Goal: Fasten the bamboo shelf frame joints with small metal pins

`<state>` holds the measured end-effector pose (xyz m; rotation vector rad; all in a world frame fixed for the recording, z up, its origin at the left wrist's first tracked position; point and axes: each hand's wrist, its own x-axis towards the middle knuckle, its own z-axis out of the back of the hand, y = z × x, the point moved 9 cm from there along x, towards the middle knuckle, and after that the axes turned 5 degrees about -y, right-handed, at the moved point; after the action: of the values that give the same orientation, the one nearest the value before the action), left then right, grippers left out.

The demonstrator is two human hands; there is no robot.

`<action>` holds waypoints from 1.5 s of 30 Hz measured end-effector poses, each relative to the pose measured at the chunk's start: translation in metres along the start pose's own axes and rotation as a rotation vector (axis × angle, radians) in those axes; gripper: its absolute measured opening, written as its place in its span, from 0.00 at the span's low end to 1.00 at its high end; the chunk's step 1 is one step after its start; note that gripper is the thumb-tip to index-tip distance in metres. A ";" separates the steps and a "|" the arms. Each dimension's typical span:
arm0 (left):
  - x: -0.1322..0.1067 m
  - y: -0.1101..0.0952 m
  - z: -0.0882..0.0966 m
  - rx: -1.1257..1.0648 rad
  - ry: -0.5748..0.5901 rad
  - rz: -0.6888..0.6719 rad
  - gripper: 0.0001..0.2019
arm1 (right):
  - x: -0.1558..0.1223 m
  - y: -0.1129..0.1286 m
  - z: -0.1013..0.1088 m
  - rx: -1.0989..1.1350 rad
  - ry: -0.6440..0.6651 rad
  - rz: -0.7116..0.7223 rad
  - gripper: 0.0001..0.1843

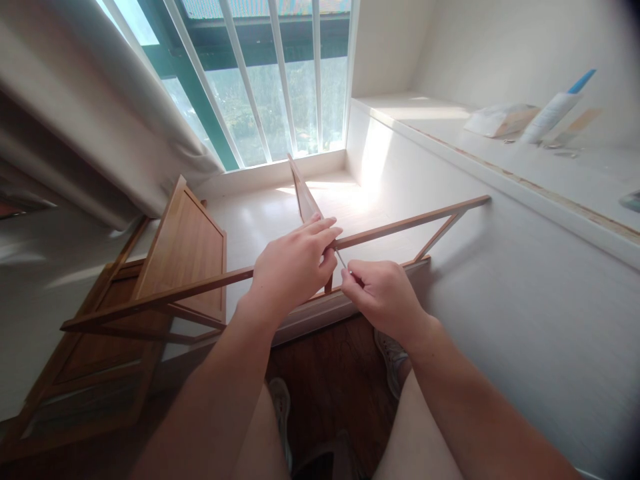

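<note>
A long brown wooden rail (410, 223), part of a wooden frame, runs across in front of me. My left hand (293, 267) is closed around it near its middle, with the fingers over the top. Just to the right, my right hand (385, 290) is closed on a thin metal rod (342, 259) that looks like a hex key. The rod's far tip meets the rail by my left fingertips; its other end is hidden in my fist. A narrow upright wooden panel (303, 193) stands behind my left hand.
Wooden side panels (187, 243) lean at the left, below a curtain (90, 100). A barred window (280, 93) is ahead. On the ledge (430, 117) at the right lie a white tube with a blue nozzle (553, 113) and a wrapped block (503, 120). Dark wooden floor (330, 380) lies between my feet.
</note>
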<state>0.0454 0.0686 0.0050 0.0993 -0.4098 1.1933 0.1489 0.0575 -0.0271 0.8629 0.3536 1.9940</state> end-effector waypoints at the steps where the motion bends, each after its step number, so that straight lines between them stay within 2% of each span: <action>1: 0.000 0.000 0.000 -0.003 0.000 0.003 0.19 | 0.000 0.000 0.000 0.006 -0.002 -0.004 0.18; 30: 0.000 -0.001 0.000 -0.002 -0.004 -0.008 0.19 | -0.005 -0.004 -0.005 0.116 -0.056 -0.057 0.21; 45: 0.001 0.000 0.000 0.005 -0.011 -0.011 0.18 | -0.012 -0.012 -0.014 0.381 -0.128 -0.173 0.24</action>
<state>0.0453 0.0693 0.0048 0.1121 -0.4157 1.1834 0.1506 0.0559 -0.0492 1.1492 0.7245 1.7275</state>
